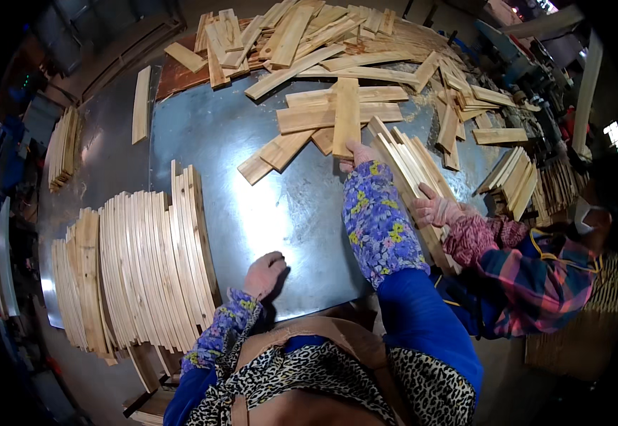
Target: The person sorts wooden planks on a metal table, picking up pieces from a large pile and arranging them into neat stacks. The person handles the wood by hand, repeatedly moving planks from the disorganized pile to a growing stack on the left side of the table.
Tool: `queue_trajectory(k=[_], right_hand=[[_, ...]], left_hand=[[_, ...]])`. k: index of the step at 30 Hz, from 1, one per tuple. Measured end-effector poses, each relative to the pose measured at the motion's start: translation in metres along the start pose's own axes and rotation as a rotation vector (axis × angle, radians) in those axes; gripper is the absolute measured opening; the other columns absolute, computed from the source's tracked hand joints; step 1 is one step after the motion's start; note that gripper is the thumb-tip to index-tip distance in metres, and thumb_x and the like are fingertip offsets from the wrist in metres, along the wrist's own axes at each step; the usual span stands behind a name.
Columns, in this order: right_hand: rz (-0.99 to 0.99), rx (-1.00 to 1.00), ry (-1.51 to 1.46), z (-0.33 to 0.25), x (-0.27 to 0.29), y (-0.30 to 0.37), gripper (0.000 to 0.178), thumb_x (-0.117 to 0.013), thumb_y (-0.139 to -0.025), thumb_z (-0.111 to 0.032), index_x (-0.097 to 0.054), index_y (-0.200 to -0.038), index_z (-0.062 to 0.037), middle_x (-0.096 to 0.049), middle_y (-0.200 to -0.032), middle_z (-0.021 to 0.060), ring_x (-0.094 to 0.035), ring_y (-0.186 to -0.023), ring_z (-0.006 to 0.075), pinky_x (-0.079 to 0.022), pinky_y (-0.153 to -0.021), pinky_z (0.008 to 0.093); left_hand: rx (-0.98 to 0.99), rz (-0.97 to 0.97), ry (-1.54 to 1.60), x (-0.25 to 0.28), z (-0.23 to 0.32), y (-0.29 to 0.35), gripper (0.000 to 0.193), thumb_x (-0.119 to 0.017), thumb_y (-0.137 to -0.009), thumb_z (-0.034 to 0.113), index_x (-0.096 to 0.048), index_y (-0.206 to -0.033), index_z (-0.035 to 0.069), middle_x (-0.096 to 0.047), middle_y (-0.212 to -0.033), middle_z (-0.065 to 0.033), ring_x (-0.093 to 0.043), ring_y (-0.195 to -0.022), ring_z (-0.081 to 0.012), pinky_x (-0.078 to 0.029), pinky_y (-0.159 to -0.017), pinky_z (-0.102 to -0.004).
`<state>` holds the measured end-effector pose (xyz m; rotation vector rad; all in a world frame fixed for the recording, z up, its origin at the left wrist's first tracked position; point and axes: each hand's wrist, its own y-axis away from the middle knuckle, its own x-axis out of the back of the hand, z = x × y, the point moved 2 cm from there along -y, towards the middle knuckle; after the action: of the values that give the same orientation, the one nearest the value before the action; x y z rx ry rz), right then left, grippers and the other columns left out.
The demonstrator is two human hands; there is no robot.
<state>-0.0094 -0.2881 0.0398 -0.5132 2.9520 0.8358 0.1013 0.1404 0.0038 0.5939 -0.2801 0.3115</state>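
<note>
My right hand (357, 155) reaches forward and grips the near end of a light wooden board (346, 117), which points away from me across several other boards. Loosely curled, my left hand (265, 275) rests at the near part of the metal tabletop (238, 206), with nothing visible in it. Left of that hand stands a long row of wooden boards (142, 263) on edge, packed side by side. Just right of my right forearm, a co-worker's gloved hand (437, 207) lies on another bundle of boards (412, 163).
A loose heap of boards (291, 35) covers the far side of the table. Smaller stacks stand at the far left (64, 149) and right (511, 181). A co-worker (536, 284) in a plaid top and mask is close on my right.
</note>
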Motion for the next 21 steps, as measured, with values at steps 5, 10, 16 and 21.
queue_trajectory(k=[5,10,16,21], right_hand=[[-0.200,-0.019,-0.113,0.096,-0.077,0.136,0.028,-0.068,-0.106,-0.029,-0.068,-0.123,-0.0069,-0.075,-0.093,0.0057,-0.066,-0.068,0.0142,-0.049,-0.054,0.0313],[-0.929,-0.050,0.528,0.112,-0.069,0.191,0.049,-0.071,-0.105,-0.034,-0.064,-0.144,-0.0044,-0.073,-0.131,0.0105,-0.071,-0.113,0.0224,-0.058,-0.096,0.0377],[-0.169,0.721,1.396,-0.017,-0.046,-0.022,0.049,-0.071,-0.093,-0.027,-0.062,-0.139,-0.0113,-0.073,-0.129,0.0232,-0.069,-0.120,0.0448,-0.057,-0.098,0.0535],[-0.331,0.888,1.939,-0.079,-0.068,-0.132,0.076,-0.072,-0.091,-0.021,-0.044,-0.161,-0.0167,-0.046,-0.164,0.0241,-0.047,-0.149,0.0451,-0.046,-0.121,0.0526]], left_hand=[[-0.075,0.096,0.544,0.054,0.049,-0.100,0.076,-0.063,-0.107,0.046,-0.051,-0.158,-0.009,-0.063,-0.154,-0.0221,-0.059,-0.143,-0.0317,-0.041,-0.124,-0.0404],[0.095,-0.156,0.130,0.083,0.142,-0.110,0.059,-0.074,-0.095,0.038,-0.070,-0.135,-0.005,-0.078,-0.116,-0.0202,-0.074,-0.105,-0.0279,-0.056,-0.097,-0.0428],[0.439,0.355,-0.341,0.070,0.064,0.023,0.048,-0.080,-0.095,0.041,-0.076,-0.118,-0.001,-0.077,-0.112,-0.0236,-0.073,-0.114,-0.0377,-0.055,-0.099,-0.0506],[0.466,0.822,-1.021,0.055,-0.029,0.129,0.082,-0.085,-0.087,0.027,-0.049,-0.159,0.010,-0.051,-0.158,-0.0245,-0.044,-0.151,-0.0441,-0.029,-0.129,-0.0564]])
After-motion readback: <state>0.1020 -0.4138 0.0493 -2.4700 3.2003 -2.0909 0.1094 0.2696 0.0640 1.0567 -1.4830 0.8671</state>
